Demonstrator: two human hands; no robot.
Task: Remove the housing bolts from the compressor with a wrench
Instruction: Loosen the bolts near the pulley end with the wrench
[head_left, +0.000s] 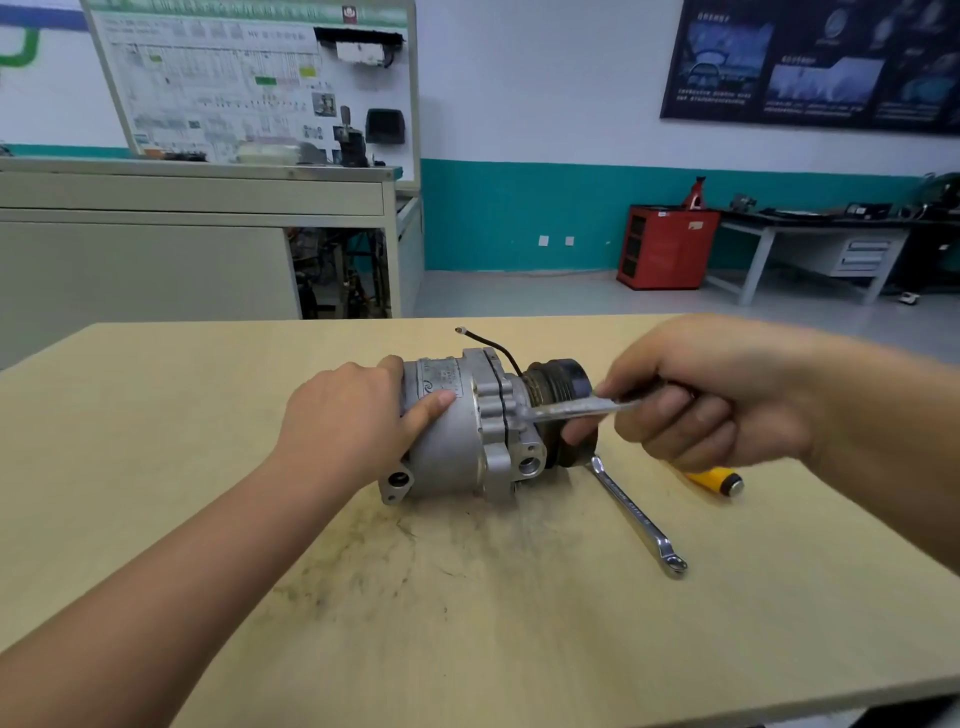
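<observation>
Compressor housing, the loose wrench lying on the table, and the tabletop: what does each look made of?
The compressor housing: cast metal, probably aluminium; dull grey, matte, moulded bosses. The loose wrench: polished, likely chromed steel; bright mirror-like glints. The tabletop: pale wood-look board, perhaps laminate; smooth, flat, smudged with dark grime.

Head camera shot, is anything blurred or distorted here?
Head view: the right hand and the wrench it grips are motion-blurred; the compressor and left hand look sharp; the wall board leans from wide-angle distortion; lighting is even, shadows faint.
</observation>
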